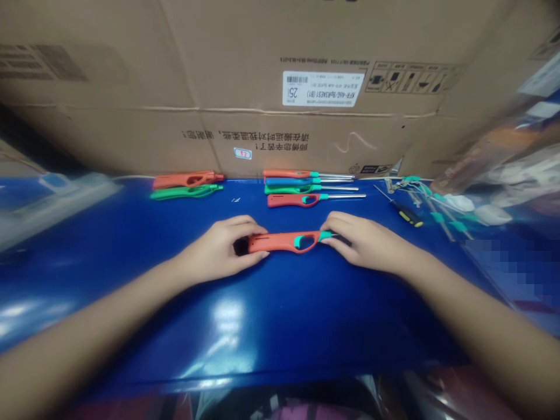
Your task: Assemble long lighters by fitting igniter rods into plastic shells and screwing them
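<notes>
Thumb and fingers of our left hand (219,248) grip the butt end of an orange gas lighter (277,241), held crosswise over the middle of the blue worktop (280,326), between its front and back edges. Our right hand (363,239) pinches the other end, thumb and fingertips closed about the turquoise collar (325,235); those fingers hide most of what lies beyond it. We cannot tell whether the lighter's underside touches the worktop.

Along the back edge, near a cardboard panel (131,76), four lighters with metal barrels (315,188) lie side by side. Left of them sit an orange lighter body (175,179) and a green lighter body (175,192), neither showing a barrel. Small bright slivers (235,200) lie between the two groups. Toward the back right corner are a black and yellow screwdriver (409,216) and a loose heap of rods with turquoise fittings (437,217).

As we judge it, sideways force from our right hand could crack the collar; a weak left grip could let the smooth body twist; a finger straying onto the turquoise trigger (298,241) could press it unintentionally; and a careless sweep of the forearm could scatter the slivers.
</notes>
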{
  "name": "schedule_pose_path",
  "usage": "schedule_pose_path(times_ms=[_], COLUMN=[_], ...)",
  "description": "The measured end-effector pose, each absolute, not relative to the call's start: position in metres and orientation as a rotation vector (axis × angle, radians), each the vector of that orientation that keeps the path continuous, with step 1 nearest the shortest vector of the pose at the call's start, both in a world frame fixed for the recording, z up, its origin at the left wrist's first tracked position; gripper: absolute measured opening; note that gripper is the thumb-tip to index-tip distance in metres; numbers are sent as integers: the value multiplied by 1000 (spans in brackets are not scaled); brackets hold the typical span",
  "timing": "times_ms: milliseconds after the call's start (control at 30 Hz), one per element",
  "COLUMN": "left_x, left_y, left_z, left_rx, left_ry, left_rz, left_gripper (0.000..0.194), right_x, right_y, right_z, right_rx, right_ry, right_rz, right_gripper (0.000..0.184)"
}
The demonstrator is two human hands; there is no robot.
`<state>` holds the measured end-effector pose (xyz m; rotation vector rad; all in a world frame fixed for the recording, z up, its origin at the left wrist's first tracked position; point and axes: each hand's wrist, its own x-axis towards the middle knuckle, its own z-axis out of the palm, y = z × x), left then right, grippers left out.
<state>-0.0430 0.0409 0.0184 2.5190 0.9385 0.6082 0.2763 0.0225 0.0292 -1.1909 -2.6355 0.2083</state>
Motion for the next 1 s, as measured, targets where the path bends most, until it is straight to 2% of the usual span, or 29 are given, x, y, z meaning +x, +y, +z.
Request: schedule_pose_path(times_ms=[233, 567, 933, 1000], left_x=[-43, -44, -35, -34], left_y=[41, 36, 31, 31], left_z=[19, 10, 13, 14], left_rx=[2530, 2544, 2587, 2590], left_ry=[890, 852, 925, 928], left_rz=[573, 597, 535, 515], left_gripper=[33, 36, 37, 36], right_x=[282, 285, 275, 285], right_y=[28, 29, 22, 22], right_z=[29, 21, 36, 42], right_rx=[-1132, -937, -1239, -1215], right_ry=[-2703, -2677, -2794, -2787], right_rz=[190, 72, -25, 36], right_gripper=[14, 25, 13, 18])
